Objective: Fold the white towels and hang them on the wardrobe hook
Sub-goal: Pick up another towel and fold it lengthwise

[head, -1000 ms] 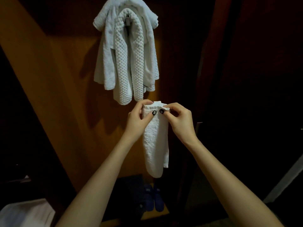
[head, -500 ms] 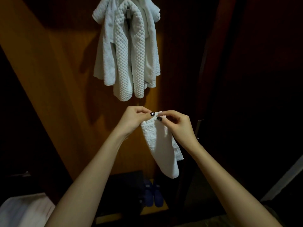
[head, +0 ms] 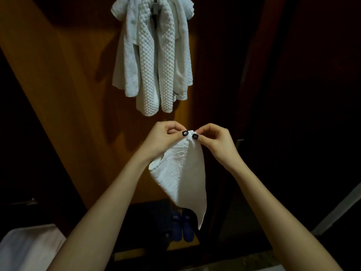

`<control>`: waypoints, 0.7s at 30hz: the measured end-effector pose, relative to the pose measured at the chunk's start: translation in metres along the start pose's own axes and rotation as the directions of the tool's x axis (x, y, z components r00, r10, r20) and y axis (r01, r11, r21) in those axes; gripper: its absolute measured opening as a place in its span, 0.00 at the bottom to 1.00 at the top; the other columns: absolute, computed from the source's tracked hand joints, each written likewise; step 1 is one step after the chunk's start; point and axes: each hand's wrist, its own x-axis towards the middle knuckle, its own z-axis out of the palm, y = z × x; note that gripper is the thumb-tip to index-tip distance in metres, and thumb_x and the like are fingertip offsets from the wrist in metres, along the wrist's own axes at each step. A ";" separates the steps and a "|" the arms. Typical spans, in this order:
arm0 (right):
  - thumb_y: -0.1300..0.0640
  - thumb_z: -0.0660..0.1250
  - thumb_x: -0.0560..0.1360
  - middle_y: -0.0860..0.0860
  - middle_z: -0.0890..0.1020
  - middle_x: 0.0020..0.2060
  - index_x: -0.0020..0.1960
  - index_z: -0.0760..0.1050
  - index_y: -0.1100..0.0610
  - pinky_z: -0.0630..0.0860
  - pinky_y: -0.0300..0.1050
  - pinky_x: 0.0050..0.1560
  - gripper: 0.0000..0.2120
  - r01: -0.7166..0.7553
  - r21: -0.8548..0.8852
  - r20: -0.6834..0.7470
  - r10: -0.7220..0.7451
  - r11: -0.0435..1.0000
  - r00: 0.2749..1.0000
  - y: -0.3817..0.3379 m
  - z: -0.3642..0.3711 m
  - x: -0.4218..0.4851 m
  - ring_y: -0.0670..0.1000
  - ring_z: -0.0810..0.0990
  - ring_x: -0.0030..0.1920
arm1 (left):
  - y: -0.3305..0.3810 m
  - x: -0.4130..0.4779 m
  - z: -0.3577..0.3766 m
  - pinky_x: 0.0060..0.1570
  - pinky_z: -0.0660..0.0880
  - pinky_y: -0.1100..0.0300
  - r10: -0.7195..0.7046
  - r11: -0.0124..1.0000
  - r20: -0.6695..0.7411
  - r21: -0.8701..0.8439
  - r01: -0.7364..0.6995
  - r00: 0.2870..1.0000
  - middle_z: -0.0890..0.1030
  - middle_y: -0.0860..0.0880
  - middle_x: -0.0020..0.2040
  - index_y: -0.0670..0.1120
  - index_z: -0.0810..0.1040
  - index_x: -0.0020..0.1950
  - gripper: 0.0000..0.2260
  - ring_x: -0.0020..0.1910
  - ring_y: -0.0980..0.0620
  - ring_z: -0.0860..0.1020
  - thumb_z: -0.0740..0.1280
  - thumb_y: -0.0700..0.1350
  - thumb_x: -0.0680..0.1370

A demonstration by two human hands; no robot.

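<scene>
Wooden wardrobe panel (head: 64, 98) is seen from 9 to 12 o'clock, lit orange; the rest of the frame is dark. A bundle of hung towels (head: 152, 61) is seen at 12 o'clock, draped over the hook (head: 155, 7), of which only a small grey piece is shown near the top edge. One waffle-textured towel and some smoother ones are made out; the exact count cannot be told.

A small white towel (head: 181, 173) is held at centre, just below the bundle and apart from it. It is bunched to a point at the top and hangs loose toward 6 o'clock. No neat fold is shown. White cloth (head: 29, 249) is noted at 7 o'clock; its kind cannot be told.

Left hand (head: 164, 137) and right hand (head: 214, 141) are raised side by side at centre. Each grip is a thumb-and-finger pinch on the towel's top corner, thumbs almost touching. Blue slippers (head: 179, 227) are seen at 6 o'clock, low in the wardrobe, partly hidden by the towel's tip.

The task is judged partly done, since several towels are already on the hook. The held towel is judged mid-fold at best and not yet hung. Its fold is to be finished, then it is to be lifted toward 12 o'clock and put over the hook. The cloth at 7 o'clock may be another towel to be handled; this is not confirmed.
</scene>
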 end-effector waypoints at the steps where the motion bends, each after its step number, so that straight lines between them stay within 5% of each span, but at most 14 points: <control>1: 0.62 0.72 0.74 0.54 0.84 0.43 0.44 0.81 0.59 0.79 0.53 0.54 0.01 0.011 -0.017 -0.011 -0.011 1.000 1.000 0.000 0.002 -0.001 0.53 0.83 0.47 | -0.002 0.000 -0.001 0.40 0.71 0.57 0.002 1.000 0.002 0.007 -0.002 1.000 0.79 0.40 0.35 0.42 0.81 0.45 0.02 0.37 0.47 0.75 0.71 0.41 0.74; 9: 0.61 0.73 0.73 0.51 0.85 0.40 0.42 0.82 0.57 0.79 0.47 0.50 0.02 -0.008 -0.073 -0.021 0.007 0.997 1.000 -0.004 0.006 -0.002 0.49 0.83 0.44 | -0.006 -0.001 -0.004 0.31 0.61 0.62 0.033 0.999 0.057 0.039 -0.035 0.998 0.67 0.46 0.29 0.42 0.79 0.44 0.03 0.30 0.49 0.63 0.69 0.42 0.76; 15: 0.63 0.73 0.72 0.47 0.82 0.37 0.40 0.78 0.55 0.76 0.35 0.43 0.06 0.033 -0.047 -0.127 -0.038 0.998 0.991 0.000 0.013 -0.004 0.43 0.80 0.40 | -0.005 -0.002 -0.006 0.28 0.61 0.67 0.094 0.982 0.099 0.154 -0.109 0.991 0.68 0.53 0.26 0.43 0.76 0.45 0.04 0.27 0.55 0.63 0.67 0.42 0.78; 19: 0.61 0.68 0.76 0.48 0.82 0.44 0.56 0.79 0.58 0.76 0.39 0.49 0.10 0.040 -0.242 -0.030 -0.049 0.970 0.998 0.001 0.014 0.000 0.45 0.80 0.46 | -0.010 -0.004 -0.004 0.27 0.60 0.65 0.112 0.975 0.079 0.183 -0.125 0.991 0.68 0.56 0.24 0.45 0.75 0.43 0.05 0.24 0.59 0.63 0.66 0.41 0.78; 21: 0.60 0.66 0.77 0.50 0.82 0.47 0.54 0.80 0.58 0.74 0.39 0.49 0.08 0.074 -0.374 0.056 -0.058 0.924 0.997 0.000 0.014 0.003 0.47 0.79 0.48 | -0.012 -0.005 -0.002 0.28 0.61 0.63 0.096 0.978 0.077 0.180 -0.108 0.992 0.69 0.56 0.24 0.44 0.74 0.43 0.04 0.25 0.58 0.64 0.67 0.41 0.78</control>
